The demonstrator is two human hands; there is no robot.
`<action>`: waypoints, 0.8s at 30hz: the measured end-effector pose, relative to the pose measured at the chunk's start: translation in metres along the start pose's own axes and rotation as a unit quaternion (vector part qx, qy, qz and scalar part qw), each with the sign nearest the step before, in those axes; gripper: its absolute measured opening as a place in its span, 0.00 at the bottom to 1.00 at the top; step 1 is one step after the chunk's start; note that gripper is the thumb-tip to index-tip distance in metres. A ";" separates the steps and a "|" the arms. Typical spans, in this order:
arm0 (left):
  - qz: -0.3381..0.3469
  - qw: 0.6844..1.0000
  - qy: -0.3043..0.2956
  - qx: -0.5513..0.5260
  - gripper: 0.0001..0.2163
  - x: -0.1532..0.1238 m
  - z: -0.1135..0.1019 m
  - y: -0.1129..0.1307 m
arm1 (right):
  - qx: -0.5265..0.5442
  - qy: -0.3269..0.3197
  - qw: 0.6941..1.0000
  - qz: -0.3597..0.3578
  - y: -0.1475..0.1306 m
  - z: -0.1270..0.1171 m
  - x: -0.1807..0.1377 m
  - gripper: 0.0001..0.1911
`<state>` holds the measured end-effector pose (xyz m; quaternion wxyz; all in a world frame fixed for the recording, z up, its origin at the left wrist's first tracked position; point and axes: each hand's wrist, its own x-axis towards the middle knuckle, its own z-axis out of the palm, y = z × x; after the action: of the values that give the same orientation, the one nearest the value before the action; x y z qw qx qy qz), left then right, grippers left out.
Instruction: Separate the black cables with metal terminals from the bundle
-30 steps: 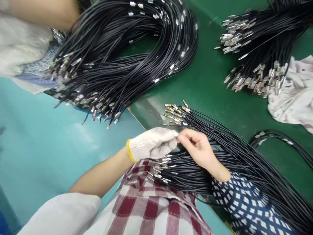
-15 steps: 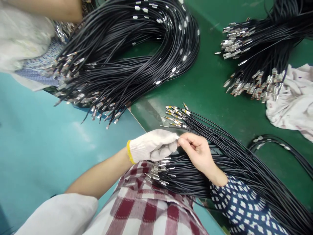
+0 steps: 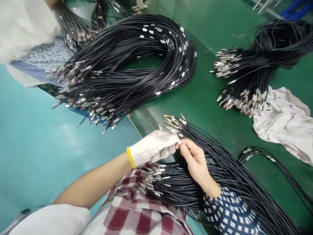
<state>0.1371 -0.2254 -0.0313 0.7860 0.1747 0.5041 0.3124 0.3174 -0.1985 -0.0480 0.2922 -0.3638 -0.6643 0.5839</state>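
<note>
My left hand [image 3: 156, 145], in a white knit glove with a yellow cuff, has its fingers closed in a pinch. Against it, my bare right hand [image 3: 195, 160] also pinches, thumb to forefinger. Between both sets of fingertips a small silvery cable end [image 3: 179, 142] shows; the rest is hidden by the fingers. Just below the hands lies a bundle of black cables [image 3: 181, 182] with metal ends pointing left. Behind my right hand runs another black cable bundle [image 3: 220, 147], its metal tips [image 3: 174, 122] marked with yellow.
A large looped bundle of black cables [image 3: 151, 73] covers the upper left of the green table [image 3: 202, 101]. More cables [image 3: 264, 62] lie at the upper right beside a crumpled white cloth [image 3: 281, 124]. A co-worker's white sleeve [image 3: 26, 29] shows at upper left.
The view has shifted, showing more of the table's far side. More of the silvery piece now shows between my fingertips. The co-worker's forearm has mostly left the top left.
</note>
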 end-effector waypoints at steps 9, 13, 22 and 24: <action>-0.011 0.999 -0.029 0.039 0.23 0.010 0.000 0.007 | 0.102 -0.003 0.994 0.036 0.010 0.001 -0.003 0.13; -0.011 0.998 -0.021 0.053 0.23 0.010 0.001 0.006 | 0.040 0.032 0.999 0.000 0.006 0.001 -0.002 0.12; -0.008 0.996 -0.009 0.084 0.23 0.010 0.003 0.005 | -0.005 0.070 0.997 -0.030 0.002 0.002 0.000 0.11; -0.011 0.996 -0.005 0.084 0.24 0.010 0.003 0.005 | -0.011 0.075 0.997 -0.033 0.003 0.003 0.000 0.11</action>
<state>0.1411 -0.2154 -0.0340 0.7746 0.2356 0.5264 0.2595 0.3156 -0.2000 -0.0512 0.3563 -0.3881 -0.6581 0.5379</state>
